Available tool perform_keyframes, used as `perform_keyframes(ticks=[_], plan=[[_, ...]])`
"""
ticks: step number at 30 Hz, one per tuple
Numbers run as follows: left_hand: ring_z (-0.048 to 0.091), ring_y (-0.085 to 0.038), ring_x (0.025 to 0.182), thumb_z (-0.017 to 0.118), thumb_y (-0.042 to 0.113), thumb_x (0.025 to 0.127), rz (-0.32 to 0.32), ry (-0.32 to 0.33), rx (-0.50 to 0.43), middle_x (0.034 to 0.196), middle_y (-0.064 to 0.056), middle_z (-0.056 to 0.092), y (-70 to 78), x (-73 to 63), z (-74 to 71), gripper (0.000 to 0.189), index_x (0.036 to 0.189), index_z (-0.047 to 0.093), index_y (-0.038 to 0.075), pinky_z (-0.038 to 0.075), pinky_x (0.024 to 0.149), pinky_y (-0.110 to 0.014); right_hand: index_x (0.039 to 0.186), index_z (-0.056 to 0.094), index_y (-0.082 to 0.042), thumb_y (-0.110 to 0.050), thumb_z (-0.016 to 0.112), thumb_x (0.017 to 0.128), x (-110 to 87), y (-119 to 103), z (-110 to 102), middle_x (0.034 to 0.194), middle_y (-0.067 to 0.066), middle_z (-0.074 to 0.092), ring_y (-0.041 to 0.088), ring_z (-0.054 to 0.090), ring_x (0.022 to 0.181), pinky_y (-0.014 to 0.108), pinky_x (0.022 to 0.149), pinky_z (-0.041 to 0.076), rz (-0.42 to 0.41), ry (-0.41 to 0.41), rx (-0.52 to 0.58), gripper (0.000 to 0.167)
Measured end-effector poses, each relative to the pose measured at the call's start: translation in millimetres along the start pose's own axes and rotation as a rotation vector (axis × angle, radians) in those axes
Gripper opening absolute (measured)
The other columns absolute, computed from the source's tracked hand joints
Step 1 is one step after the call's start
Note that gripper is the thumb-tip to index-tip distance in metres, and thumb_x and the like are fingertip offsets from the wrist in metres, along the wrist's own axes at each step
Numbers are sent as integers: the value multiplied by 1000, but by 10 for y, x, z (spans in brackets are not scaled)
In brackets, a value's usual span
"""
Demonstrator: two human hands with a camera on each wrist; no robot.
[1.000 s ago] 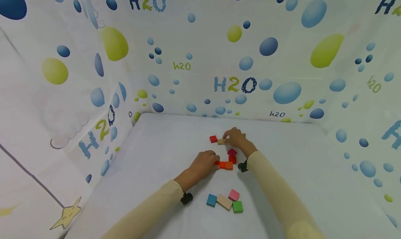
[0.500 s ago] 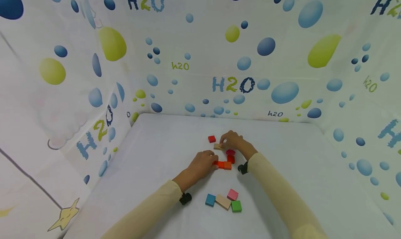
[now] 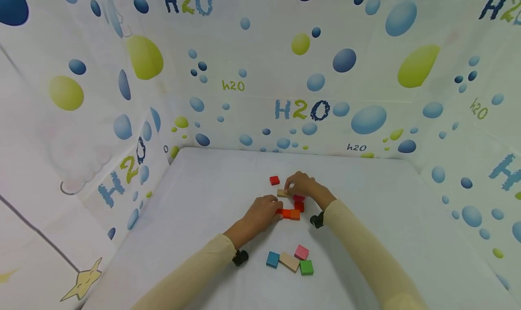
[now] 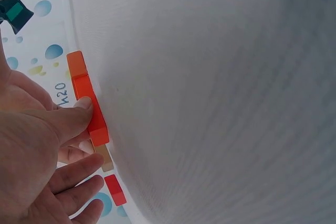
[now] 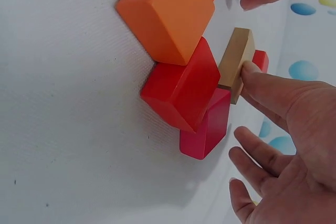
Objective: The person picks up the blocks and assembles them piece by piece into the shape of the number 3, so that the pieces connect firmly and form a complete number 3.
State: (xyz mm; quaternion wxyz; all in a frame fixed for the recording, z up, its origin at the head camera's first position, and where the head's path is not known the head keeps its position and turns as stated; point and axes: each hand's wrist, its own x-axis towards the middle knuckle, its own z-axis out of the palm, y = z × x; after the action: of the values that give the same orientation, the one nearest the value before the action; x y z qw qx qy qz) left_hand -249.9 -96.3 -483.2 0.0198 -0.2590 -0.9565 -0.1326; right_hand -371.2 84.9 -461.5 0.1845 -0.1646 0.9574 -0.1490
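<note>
My left hand (image 3: 262, 213) pinches the orange-red block (image 4: 93, 114), thumb on its near face, at the left end of a row. An orange block (image 3: 295, 215) touches its other end. Behind that sit a red block (image 5: 181, 90) and then a crimson block (image 5: 206, 127), in a bent line. With thumb and fingertip, my right hand (image 3: 303, 185) grips a tan wooden block (image 5: 235, 56), one end right at the crimson block; its other fingers are spread. A separate small red block (image 3: 274, 180) lies beyond the tan one, to the left.
Nearer my body lies a cluster: a blue block (image 3: 273, 259), a longer tan block (image 3: 289, 262), a pink block (image 3: 301, 252) and a green block (image 3: 306, 267). The white tabletop (image 3: 211, 179) meets a dotted curtain (image 3: 260, 93) at the back.
My right hand has drawn the tan block nearer, away from the small red block and up to the crimson one. The left hand has stayed on the orange-red block.
</note>
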Motion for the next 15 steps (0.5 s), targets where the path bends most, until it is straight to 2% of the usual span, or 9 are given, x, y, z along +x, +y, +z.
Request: perform_keyframes(ticks=[8, 15], plan=[[63, -28, 128, 76, 30, 99, -3, 3, 21, 132, -10, 71, 6, 2, 7, 28, 122, 74, 15, 51, 111, -50, 110, 78, -22, -30, 75, 100, -21, 10, -6, 121, 9, 63, 27, 55, 112, 64, 107, 41, -11, -3, 2, 14], [64, -28, 127, 76, 30, 99, 3, 9, 18, 132, -11, 71, 12, 1, 0, 27, 122, 74, 15, 52, 110, -50, 111, 78, -23, -31, 74, 100, -39, -9, -10, 124, 9, 63, 29, 55, 116, 66, 110, 39, -3, -4, -19, 14]])
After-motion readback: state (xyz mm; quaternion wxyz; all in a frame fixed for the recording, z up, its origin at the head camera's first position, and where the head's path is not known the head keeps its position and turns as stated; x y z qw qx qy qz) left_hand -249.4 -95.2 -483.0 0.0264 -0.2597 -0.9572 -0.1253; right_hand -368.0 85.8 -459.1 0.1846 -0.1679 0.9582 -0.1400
